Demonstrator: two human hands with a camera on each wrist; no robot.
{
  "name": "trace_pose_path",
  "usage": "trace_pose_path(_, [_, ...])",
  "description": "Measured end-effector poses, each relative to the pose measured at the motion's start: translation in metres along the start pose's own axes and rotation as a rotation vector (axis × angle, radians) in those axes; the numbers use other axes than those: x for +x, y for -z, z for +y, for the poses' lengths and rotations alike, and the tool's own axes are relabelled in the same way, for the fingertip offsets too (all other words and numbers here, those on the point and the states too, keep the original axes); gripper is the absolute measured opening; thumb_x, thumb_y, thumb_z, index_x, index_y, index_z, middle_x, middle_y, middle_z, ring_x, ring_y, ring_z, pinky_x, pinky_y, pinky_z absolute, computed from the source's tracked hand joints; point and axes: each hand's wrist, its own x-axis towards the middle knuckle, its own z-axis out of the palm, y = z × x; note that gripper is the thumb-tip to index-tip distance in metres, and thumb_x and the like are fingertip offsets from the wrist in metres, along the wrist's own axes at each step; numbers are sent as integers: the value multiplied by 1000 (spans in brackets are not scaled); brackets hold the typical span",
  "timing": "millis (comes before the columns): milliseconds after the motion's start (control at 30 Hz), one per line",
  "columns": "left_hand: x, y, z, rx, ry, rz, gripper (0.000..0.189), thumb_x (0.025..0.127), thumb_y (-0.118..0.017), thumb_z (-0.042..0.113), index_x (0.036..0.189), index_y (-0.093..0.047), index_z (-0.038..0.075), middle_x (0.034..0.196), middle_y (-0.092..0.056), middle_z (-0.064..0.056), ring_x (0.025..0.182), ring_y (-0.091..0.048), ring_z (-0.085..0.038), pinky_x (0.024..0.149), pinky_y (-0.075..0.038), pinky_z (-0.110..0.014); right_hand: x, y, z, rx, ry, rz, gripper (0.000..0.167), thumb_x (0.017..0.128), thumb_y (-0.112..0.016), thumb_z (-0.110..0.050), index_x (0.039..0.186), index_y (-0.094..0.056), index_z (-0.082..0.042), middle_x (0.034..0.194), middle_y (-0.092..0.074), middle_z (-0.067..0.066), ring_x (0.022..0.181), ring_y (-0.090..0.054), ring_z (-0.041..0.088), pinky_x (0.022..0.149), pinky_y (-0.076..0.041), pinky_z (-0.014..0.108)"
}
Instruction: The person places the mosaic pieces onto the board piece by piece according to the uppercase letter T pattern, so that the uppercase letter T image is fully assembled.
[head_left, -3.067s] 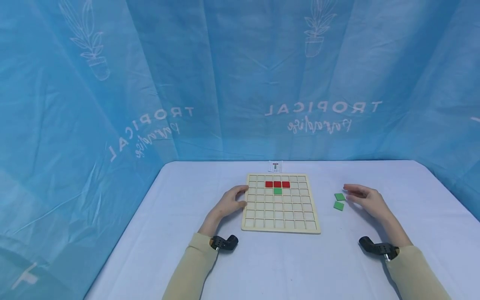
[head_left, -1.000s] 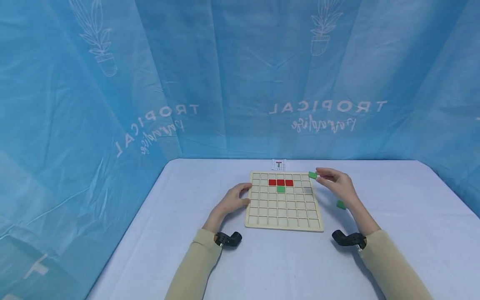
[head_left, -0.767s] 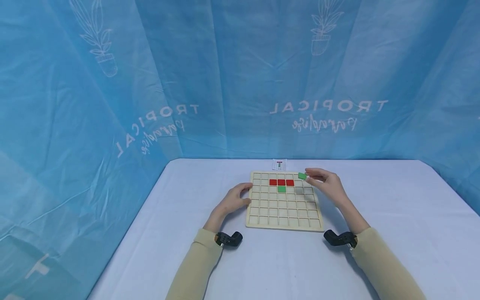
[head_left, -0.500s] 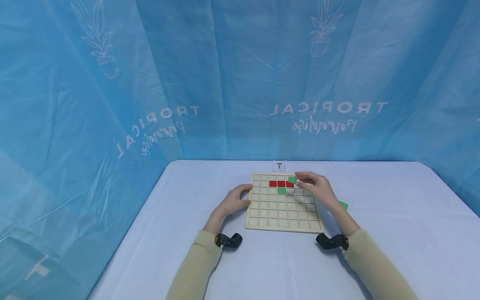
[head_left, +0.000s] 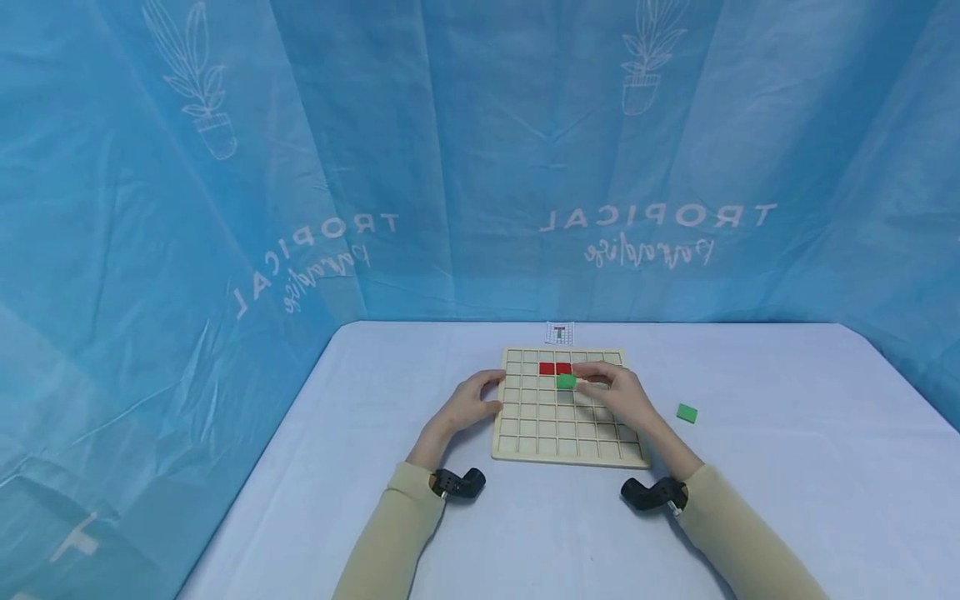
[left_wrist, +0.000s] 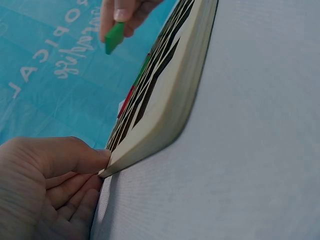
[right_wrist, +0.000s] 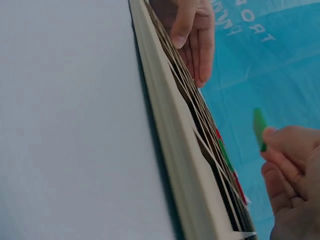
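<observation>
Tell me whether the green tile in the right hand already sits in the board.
No: the left wrist view shows the green tile pinched above the board.

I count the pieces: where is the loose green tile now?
In the head view the loose green tile lies on the white table, right of the wooden grid board.
</observation>
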Motion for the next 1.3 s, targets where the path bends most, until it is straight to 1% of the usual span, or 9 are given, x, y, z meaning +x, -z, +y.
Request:
trace_pose_path(133, [-1, -1, 1, 8, 10, -3, 58, 84, -63, 0, 138, -44, 3, 141, -43, -13, 131, -38, -25, 109, -32, -33, -1, -4, 9, -48, 0, -2, 30, 85, -71, -16, 114, -68, -9, 112, -66, 4, 101, -61, 22, 87, -52, 39])
trace_pose_path(367, [-1, 1, 3, -13, 9, 4, 58, 84, -63, -1, 138, -44, 2, 141, -43, -14, 131, -38, -26, 109, -32, -35, -1, -9, 14, -148, 123, -32, 31, 82, -73, -11, 113, -68, -6, 109, -66, 5, 98, -63, 21, 84, -54, 33])
trace_pose_path(500, [-1, 1, 3, -17, 10, 6, 58, 84, -63, -1, 139, -43, 2, 141, -43, -14, 131, -38, -27, 109, -32, -35, -1, -11, 14, -208, 168, -47, 30, 83, -73, -9, 112, -68, -5, 107, -66, 6, 97, -62, 20, 81, -55, 29])
trace_pose_path(733, [0, -1, 1, -8, 20, 12, 59, 83, -64, -1, 138, -45, 3, 140, -45, -12, 131, -39, -24, 109, -32, -32, -2, -11, 15, -229, 153, -51, 31, 83, -73, -12, 113, -68, -8, 109, -66, 3, 99, -62, 17, 83, -54, 30])
trace_pose_path(933, [-2, 0, 1, -9, 17, 15, 59, 83, -64, -1, 138, -44, 3, 140, -45, -12, 131, -39, -25, 109, -31, -33, -2, -11, 15, -244, 180, -49, 30, 83, -73, -14, 112, -69, -9, 109, -67, 2, 100, -61, 18, 84, -54, 34])
trace_pose_path(1033, [-2, 0, 1, -6, 20, 14, 59, 83, -64, -1, 138, -44, 3, 140, -45, -12, 131, -38, -24, 110, -31, -33, -2, -10, 12, -225, 162, -35, 29, 84, -72, -15, 112, -69, -9, 109, -67, 3, 99, -62, 20, 84, -54, 36])
trace_pose_path(1133, [-2, 0, 1, -8, 20, 12, 59, 83, -64, -1, 138, -45, 4, 140, -45, -11, 132, -38, -24, 110, -31, -33, -1, -4, 3, -157, 104, -2, 30, 86, -70, -19, 114, -68, -8, 111, -66, 5, 101, -61, 23, 86, -53, 39])
trace_pose_path(1233, [-3, 1, 1, -13, 17, 8, 59, 83, -64, 0, 138, -44, 4, 140, -45, -12, 132, -38, -24, 110, -31, -35, 0, 14, -10, -77, 60, 40, 35, 88, -68, -21, 119, -64, -7, 115, -64, 9, 106, -59, 27, 90, -50, 44])
trace_pose_path(1300, [-2, 1, 2, -10, 20, 7, 58, 84, -64, 1, 139, -44, 4, 140, -44, -12, 132, -38, -25, 110, -31, -35, -1, 32, -13, -45, 63, 57, 39, 89, -67, -21, 124, -61, -5, 118, -63, 12, 109, -57, 29, 92, -48, 46])
